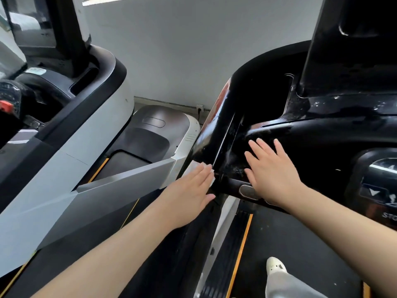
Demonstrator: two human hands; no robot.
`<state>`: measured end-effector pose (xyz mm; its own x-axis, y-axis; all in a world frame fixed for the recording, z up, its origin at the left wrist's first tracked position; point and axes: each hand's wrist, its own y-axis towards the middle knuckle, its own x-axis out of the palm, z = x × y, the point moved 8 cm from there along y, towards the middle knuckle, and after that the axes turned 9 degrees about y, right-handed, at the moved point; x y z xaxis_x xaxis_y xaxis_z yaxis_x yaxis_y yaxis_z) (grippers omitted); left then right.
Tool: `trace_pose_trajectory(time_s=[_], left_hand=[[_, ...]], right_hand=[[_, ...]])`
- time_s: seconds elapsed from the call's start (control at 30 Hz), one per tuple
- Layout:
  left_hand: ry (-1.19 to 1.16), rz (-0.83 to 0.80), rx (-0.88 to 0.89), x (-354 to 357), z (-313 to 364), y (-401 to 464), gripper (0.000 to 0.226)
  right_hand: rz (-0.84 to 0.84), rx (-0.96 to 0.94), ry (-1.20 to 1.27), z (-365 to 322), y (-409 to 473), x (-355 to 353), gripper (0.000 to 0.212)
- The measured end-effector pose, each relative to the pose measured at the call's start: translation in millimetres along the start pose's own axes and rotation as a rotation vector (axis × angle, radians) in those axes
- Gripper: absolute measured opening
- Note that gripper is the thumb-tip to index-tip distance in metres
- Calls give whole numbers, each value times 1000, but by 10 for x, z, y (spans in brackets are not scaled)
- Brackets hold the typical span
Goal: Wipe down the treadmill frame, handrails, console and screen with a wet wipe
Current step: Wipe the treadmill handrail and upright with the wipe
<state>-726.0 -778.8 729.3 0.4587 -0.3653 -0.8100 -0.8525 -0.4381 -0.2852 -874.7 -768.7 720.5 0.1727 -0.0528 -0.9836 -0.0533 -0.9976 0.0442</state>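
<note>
Grey wall [171, 50] across the back, wall socket [200, 106] low at its foot with a cable plugged in. Black glossy treadmill [322, 130] filling the right side, upright post [348, 39] rising top right, streaked and smeared on the console shelf. Second treadmill [75, 130] in white and grey on the left, dark handrail curve, red safety key [6, 105] at far left edge, motor hood [159, 125] grey in the gap between machines. Running belt [290, 244] dark at lower right, orange stripe [240, 250] along its edge. Control panel [378, 186] at right edge with arrow key and partial "STO" lettering (rest cut off). Both bare forearms reaching forward from bottom of frame. Right hand [272, 168] flat on black console surface, fingers straight and spread, palm down, holding nothing. Left hand [189, 192] flat, fingers straight and together, pressing white wet wipe [197, 166] against the left side edge of the black frame; wipe mostly covered, only edges showing past fingertips. Oval metal pad [248, 191] on the handrail just below right hand. White shoe [276, 267] and pale grey trouser leg [283, 284] on the belt, bottom right.
</note>
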Motion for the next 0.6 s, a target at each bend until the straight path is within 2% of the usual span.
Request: trace_pose_trajectory(time_s=[0.1,0.2,0.4,0.6], left_hand=[[18,-125,-1,-25,-50,189,61],[23,-162,-30,-75,-123,505,59],[401,-354,8,-75,-64,1168,59],[597,-346,-56,-158,-152,1543,64]], right_hand=[[-81,91,-110,198,-54,37,59],[-52,78,-116,204,-78,-34,61],[56,30,-15,125,-162,-18,56],[114,19,75,136,-324,104,57]])
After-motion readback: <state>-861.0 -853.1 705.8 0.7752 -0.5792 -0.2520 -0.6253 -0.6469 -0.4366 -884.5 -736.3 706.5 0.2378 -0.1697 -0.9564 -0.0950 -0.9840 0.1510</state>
